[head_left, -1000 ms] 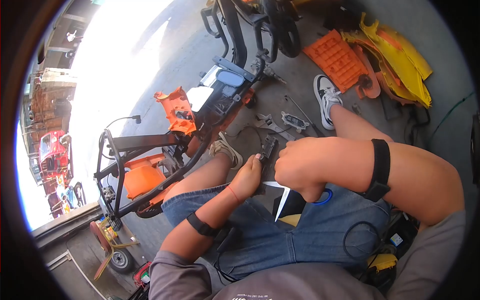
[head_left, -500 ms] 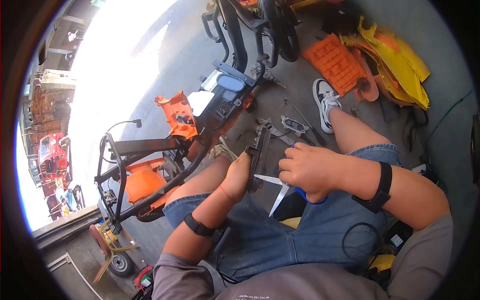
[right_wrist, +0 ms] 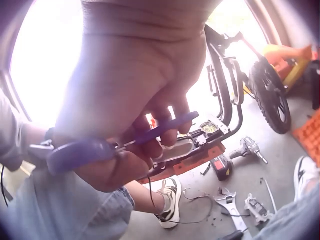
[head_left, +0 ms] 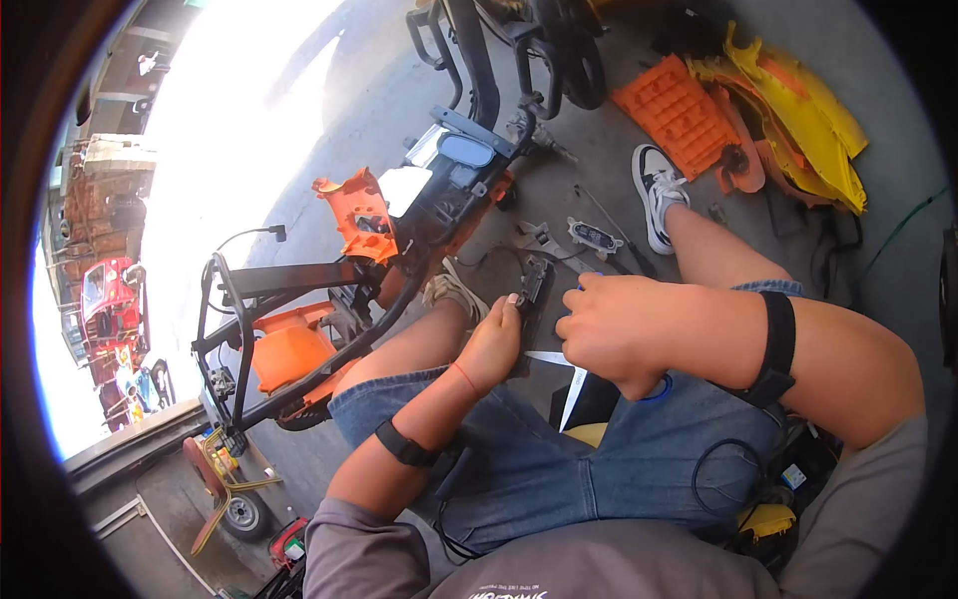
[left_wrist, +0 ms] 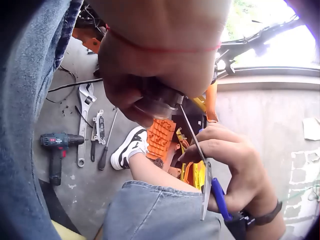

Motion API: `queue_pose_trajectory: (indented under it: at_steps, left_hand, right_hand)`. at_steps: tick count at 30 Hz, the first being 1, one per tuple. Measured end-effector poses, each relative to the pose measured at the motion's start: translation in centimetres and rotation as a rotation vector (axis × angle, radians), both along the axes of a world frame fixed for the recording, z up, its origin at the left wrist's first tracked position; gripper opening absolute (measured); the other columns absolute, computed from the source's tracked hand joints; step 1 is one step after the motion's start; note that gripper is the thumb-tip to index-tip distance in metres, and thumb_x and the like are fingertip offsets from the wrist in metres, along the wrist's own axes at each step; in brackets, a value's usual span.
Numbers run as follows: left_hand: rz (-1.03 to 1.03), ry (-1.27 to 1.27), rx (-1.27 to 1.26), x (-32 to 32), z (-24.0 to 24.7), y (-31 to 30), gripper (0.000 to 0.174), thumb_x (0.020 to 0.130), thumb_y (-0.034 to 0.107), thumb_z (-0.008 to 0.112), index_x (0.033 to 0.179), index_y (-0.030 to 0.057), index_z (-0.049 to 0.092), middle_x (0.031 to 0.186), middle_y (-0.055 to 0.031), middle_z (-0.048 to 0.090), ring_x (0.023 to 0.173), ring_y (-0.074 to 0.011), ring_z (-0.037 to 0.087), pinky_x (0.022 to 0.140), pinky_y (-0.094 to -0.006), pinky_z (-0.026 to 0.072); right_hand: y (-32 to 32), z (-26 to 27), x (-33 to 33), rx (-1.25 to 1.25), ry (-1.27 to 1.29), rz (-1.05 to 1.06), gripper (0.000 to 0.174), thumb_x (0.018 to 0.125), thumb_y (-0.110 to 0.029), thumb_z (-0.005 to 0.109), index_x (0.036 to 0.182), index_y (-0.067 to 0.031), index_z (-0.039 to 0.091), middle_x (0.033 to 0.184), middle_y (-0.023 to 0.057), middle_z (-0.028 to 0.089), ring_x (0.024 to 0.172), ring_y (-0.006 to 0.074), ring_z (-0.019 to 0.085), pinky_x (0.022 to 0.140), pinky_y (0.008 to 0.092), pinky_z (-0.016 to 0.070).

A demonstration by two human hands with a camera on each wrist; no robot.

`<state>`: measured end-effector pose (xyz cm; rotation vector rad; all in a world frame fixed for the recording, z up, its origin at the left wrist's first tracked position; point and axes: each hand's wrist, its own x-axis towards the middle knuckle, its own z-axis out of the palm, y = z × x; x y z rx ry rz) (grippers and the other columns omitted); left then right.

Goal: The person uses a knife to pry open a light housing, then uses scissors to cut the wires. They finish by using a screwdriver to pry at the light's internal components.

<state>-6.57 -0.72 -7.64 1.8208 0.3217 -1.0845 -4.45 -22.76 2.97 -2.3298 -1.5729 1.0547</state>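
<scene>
In the head view my left hand (head_left: 492, 347) grips a dark, elongated part (head_left: 539, 290) above my lap, thumb on its near side. My right hand (head_left: 624, 334) holds a pair of scissors (head_left: 573, 394) with blue handles, its fingers curled round them. The blades are spread apart. One blade tip points at the dark part, and the left wrist view shows this scissor blade (left_wrist: 191, 131) with its tip right at the part's edge. Much of the part is hidden behind my left fingers. A blue handle (right_wrist: 82, 156) shows against the palm in the right wrist view.
On the floor ahead lie an adjustable wrench (left_wrist: 85, 120), a screwdriver (left_wrist: 106, 145), a small grey module (head_left: 595, 237) and a cordless drill (left_wrist: 60, 145). A stripped vehicle frame (head_left: 299, 283) stands to the left. Orange (head_left: 679, 115) and yellow panels (head_left: 803, 100) lie at right.
The dark part was tilted to show its long face half a second ago and has turned back. My right hand has rotated with the scissors and moved slightly; the blades stay spread.
</scene>
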Motion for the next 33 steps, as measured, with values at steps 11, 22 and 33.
queue_pose_trajectory:
  at_steps: [11,22,33]
  left_hand:
    - [-0.087,-0.053,0.094,-0.3,-1.1,0.0,0.045,0.109,0.039,0.029,0.119,0.0016,0.051,0.105,-0.0326,0.063,0.1,-0.05,0.061,0.087,-0.0511,0.047]
    - [-0.247,-0.306,0.153,-1.0,-3.2,0.8,0.046,0.108,0.04,0.029,0.119,0.0013,0.051,0.106,-0.0341,0.064,0.105,-0.0523,0.059,0.09,-0.0528,0.045]
    - [0.17,0.144,-0.058,2.5,3.8,-2.2,0.043,0.104,0.038,0.03,0.105,0.0052,0.058,0.078,-0.0126,0.065,0.056,-0.0252,0.063,0.043,-0.0351,0.0434]
  right_hand:
    - [0.7,0.0,0.9,-0.075,0.097,0.025,0.021,0.063,-0.016,0.073,0.079,-0.0034,0.076,0.083,0.0129,0.071,0.09,0.0301,0.065,0.083,0.0399,0.049]
    - [0.4,0.6,0.3,-0.012,0.092,-0.095,0.014,0.064,-0.012,0.069,0.074,-0.0055,0.075,0.073,0.0101,0.07,0.077,0.0287,0.069,0.074,0.0383,0.0524]
    - [-3.1,-3.5,-4.3,0.346,-0.191,-0.372,0.031,0.057,-0.016,0.075,0.086,-0.0077,0.068,0.092,0.0058,0.06,0.091,0.0256,0.056,0.082,0.0357,0.0435]
